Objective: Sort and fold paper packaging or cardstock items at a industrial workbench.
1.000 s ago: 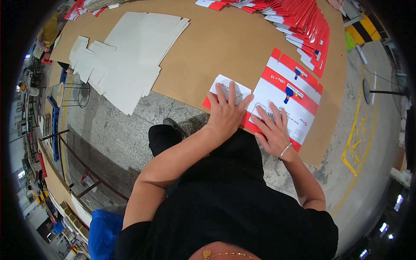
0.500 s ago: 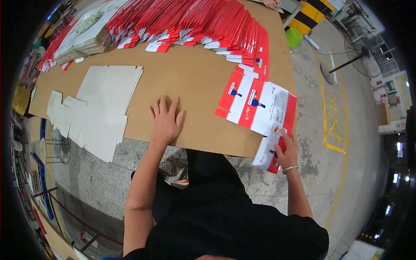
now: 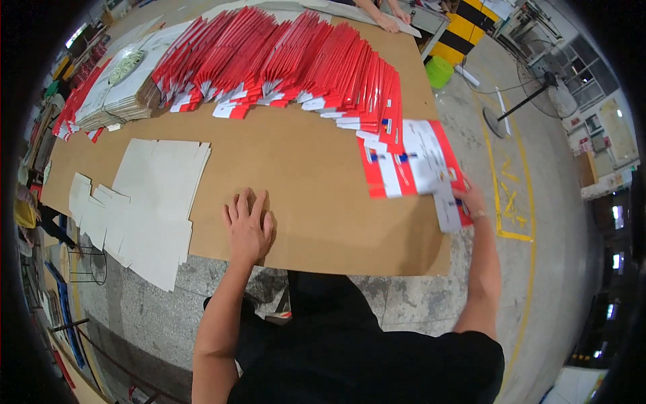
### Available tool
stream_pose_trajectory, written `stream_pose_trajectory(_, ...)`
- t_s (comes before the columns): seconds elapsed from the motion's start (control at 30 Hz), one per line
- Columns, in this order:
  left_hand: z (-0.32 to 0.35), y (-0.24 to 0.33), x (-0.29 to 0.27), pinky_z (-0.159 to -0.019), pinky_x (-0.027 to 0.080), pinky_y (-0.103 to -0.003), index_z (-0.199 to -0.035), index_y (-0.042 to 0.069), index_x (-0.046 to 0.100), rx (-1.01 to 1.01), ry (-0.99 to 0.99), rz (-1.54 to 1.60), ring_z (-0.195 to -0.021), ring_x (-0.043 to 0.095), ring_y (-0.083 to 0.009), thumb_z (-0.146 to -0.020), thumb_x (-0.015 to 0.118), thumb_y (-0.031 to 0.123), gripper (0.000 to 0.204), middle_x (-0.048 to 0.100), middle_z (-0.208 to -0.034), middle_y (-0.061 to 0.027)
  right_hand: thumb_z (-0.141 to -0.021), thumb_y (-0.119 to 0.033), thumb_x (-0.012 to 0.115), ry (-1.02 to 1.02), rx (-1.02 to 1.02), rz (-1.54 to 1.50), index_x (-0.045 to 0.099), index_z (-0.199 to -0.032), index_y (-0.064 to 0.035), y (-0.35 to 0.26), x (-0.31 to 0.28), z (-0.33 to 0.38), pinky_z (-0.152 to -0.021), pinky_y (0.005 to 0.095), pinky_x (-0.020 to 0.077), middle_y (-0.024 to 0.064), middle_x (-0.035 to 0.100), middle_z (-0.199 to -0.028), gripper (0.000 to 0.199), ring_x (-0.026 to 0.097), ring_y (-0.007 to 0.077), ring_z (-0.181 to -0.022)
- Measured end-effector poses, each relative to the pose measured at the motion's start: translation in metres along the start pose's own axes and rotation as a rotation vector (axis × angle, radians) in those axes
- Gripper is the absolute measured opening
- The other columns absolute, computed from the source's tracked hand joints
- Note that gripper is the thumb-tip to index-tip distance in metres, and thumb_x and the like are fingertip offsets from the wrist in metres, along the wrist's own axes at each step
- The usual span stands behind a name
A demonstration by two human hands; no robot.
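Note:
My right hand grips the near right corner of a flat red and white printed carton sheet, fingers bent round its flap. The sheet reaches past the table's right edge, and its far left part meets the end of a long fanned row of folded red and white cartons. My left hand rests palm down on the brown cardboard table cover, fingers spread, holding nothing. To its left lie pale unprinted die-cut sheets, stacked flat and overhanging the near edge.
A tied stack of board sits at the far left. Another person's hands work at the far edge. Right of the table are a green bin, a yellow and black block and a standing fan.
My right hand has moved away and to the right with the carton sheet, which now lies closer to the fanned row. My left hand stays flat on the table. The camera view has shifted.

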State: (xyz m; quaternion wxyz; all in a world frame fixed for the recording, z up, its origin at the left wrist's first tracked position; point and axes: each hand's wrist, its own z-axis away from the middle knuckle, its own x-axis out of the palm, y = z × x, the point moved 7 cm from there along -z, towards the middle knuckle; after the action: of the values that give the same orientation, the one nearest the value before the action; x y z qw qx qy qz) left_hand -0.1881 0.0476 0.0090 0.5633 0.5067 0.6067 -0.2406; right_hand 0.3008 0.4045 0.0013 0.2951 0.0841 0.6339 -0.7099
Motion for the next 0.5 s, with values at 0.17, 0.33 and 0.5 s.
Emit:
stream_pose_trajectory(0.17, 0.011, -0.021, -0.008, -0.115, 0.019, -0.058, -0.139, 0.02, 0.053, -0.037, 0.008, -0.026, -0.136, 0.034, -0.0394, -0.089, 0.059, 0.03, 0.051, 0.041, -0.146, -0.0155, -0.078, -0.015, 0.077, 0.094, -0.048, 0.08, 0.053, -0.14, -0.0107, -0.057, 0.138, -0.148, -0.082, 0.036, 0.0549, 0.0137, 0.069, -0.116, 0.067, 0.068, 0.0193, -0.095)
stream_pose_trajectory(0.33, -0.011, 0.02, 0.006, -0.115, 0.02, -0.056, -0.136, 0.021, 0.056, 0.005, 0.017, 0.114, -0.136, 0.034, -0.0384, -0.089, 0.059, 0.03, 0.049, 0.043, -0.145, -0.0144, -0.094, -0.047, 0.051, 0.272, -0.13, 0.362, 0.051, -0.14, -0.0071, -0.065, 0.09, -0.229, -0.1, 0.048, 0.0444, 0.026, 0.06, -0.126, 0.061, 0.058, 0.0391, -0.116)
stream_pose_trajectory(0.5, -0.001, -0.003, -0.006, -0.115, 0.02, -0.058, -0.136, 0.021, 0.056, -0.068, -0.01, 0.033, -0.136, 0.034, -0.0385, -0.089, 0.058, 0.03, 0.049, 0.042, -0.146, -0.0144, -0.097, -0.063, 0.03, 0.164, -0.325, 0.277, 0.039, -0.148, -0.0088, -0.095, 0.183, -0.165, -0.117, 0.0428, 0.0245, 0.0241, 0.036, -0.151, 0.075, 0.032, 0.0383, -0.141)
